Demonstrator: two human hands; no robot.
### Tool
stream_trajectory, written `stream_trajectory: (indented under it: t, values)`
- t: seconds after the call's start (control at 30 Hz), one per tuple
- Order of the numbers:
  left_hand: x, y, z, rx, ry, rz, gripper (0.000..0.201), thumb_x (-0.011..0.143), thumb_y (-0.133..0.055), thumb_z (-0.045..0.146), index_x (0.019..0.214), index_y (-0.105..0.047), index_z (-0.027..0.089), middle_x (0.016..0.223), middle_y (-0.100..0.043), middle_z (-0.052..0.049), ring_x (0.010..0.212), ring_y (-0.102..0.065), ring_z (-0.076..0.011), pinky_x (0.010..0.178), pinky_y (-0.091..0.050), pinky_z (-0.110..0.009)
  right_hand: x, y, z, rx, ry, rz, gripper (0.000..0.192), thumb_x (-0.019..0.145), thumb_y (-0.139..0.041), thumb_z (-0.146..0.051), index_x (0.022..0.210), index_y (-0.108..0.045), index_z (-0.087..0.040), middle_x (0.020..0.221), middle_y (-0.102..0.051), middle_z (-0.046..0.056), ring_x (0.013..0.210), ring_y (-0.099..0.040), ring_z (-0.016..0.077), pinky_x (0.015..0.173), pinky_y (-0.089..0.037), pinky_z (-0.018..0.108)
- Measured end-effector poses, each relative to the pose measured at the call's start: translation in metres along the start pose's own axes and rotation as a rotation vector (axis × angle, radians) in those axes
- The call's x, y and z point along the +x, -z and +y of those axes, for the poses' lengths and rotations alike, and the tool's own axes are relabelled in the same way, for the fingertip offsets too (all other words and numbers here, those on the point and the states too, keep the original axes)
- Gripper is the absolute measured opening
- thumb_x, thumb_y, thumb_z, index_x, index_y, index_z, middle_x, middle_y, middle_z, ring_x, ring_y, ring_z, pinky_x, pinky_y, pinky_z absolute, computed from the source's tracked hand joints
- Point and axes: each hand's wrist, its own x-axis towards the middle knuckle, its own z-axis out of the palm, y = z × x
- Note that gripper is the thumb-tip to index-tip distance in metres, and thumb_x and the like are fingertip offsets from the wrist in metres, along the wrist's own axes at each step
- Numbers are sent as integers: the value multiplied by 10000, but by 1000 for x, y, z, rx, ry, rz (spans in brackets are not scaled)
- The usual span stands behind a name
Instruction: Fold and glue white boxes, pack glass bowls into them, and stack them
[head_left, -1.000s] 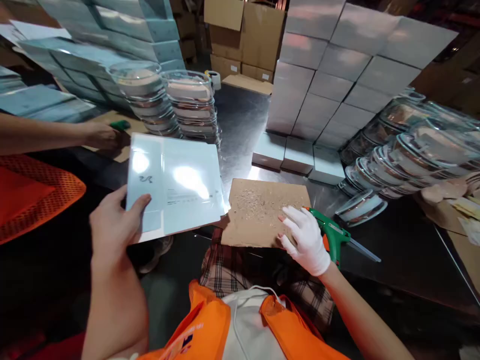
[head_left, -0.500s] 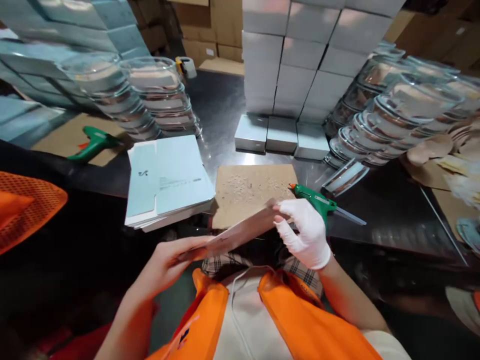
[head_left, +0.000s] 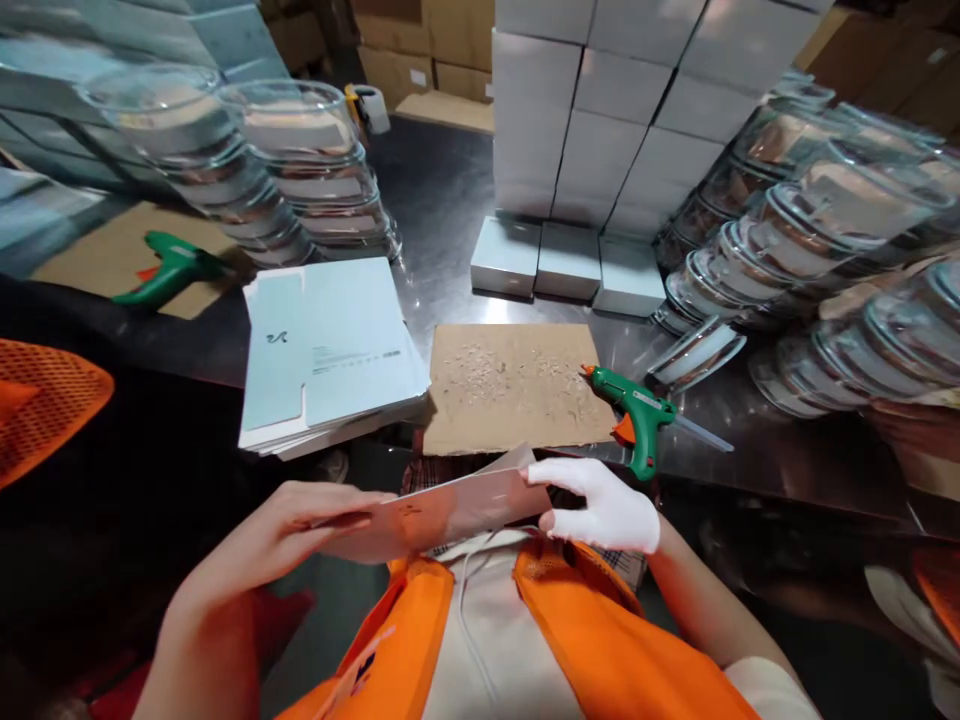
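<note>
My left hand (head_left: 300,525), bare, pinches the left end of a flattened pale carton (head_left: 457,510) between thumb and fingers. The carton is held above my lap, with a small dark logo on its face and a flap lifting along the top. My right hand (head_left: 600,505), in a white glove with bare fingertips, grips the carton's right end, thumb below and fingers above. Just beyond it, a green glue gun (head_left: 637,410) with an orange trigger lies beside a glue-spotted cardboard sheet (head_left: 517,390). A stack of flat light-blue cartons (head_left: 337,350) sits left of the sheet.
Small white boxes (head_left: 506,255) stand before a tall wall of boxes (head_left: 607,130). Glass containers are stacked at left (head_left: 300,170) and right (head_left: 757,260). A second green glue gun (head_left: 172,270) lies at left. A person's sleeve (head_left: 900,610) shows at right.
Both hands have brought the carton lower and closer to my body, and its face has turned more into view. Another stack of glass containers has appeared at the right edge.
</note>
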Motion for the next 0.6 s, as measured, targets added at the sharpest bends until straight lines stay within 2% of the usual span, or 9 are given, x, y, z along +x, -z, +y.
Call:
stream_trajectory:
  t: [0.07,0.13,0.27,0.37,0.4,0.47,0.5,0.53,0.6]
  values:
    - [5,-7,-9,16,12,23,298,1030,-631,384,1242,-828,315,1103,-863,-46,926,-843,-243,796,-682,-272,-1,-9,19,267,-203,-161,683,920,-684,-721,1282,-755,-146,1188,-792,118,1048,-744,261,905,-618,376]
    - [13,-24,-17,97,27,85,345,1055,-579,379,1312,-791,286,1236,-832,-67,1066,-822,-260,903,-681,-328,0,-22,35,416,-309,-274,764,826,-741,-781,1241,-778,-140,1146,-798,105,1054,-743,279,934,-616,397]
    - [25,-82,-31,416,-65,132,514,1065,-536,399,1552,-584,244,1447,-721,-143,1335,-693,-324,1158,-563,-508,2,-44,50,557,-303,-345,803,763,-792,-784,1281,-766,-171,1241,-775,96,1205,-705,294,1160,-502,452]
    - [24,-123,-39,559,-81,42,1025,918,-745,541,1718,-238,151,1586,-566,-263,1453,-573,-433,1206,-490,-615,0,-48,48,544,-300,-447,787,766,-808,-749,1299,-760,-172,1185,-786,89,1161,-722,281,1168,-495,442]
    - [22,-131,-41,567,-86,2,1107,885,-779,538,1726,-181,140,1604,-537,-282,1462,-559,-448,1202,-488,-627,-3,-47,47,504,-295,-482,768,750,-833,-729,1278,-770,-176,1127,-795,78,1127,-730,276,1160,-502,430]
    - [16,-134,-43,523,-114,-57,1020,891,-768,474,1709,-243,168,1570,-583,-257,1400,-625,-416,1161,-539,-579,-12,-42,44,416,-269,-527,726,714,-876,-705,1215,-794,-187,1029,-800,57,1065,-739,271,1132,-524,413]
    - [12,-129,-43,482,-120,-64,910,912,-740,444,1682,-323,197,1533,-630,-223,1346,-673,-382,1128,-576,-526,-18,-38,44,386,-249,-487,703,715,-871,-719,1170,-804,-188,1007,-799,55,1040,-742,272,1100,-545,413]
    - [9,-120,-41,438,-109,-46,806,930,-718,429,1643,-404,226,1498,-669,-188,1299,-709,-353,1095,-603,-475,-26,-35,44,370,-228,-370,680,741,-840,-749,1124,-807,-188,1004,-796,60,1021,-744,275,1058,-568,415]
    - [5,-100,-33,351,-44,90,691,928,-726,451,1560,-529,255,1446,-716,-142,1252,-739,-336,1060,-626,-426,-41,-31,44,343,-159,79,660,814,-754,-799,1087,-785,-198,1064,-786,88,1035,-744,288,1000,-591,423]
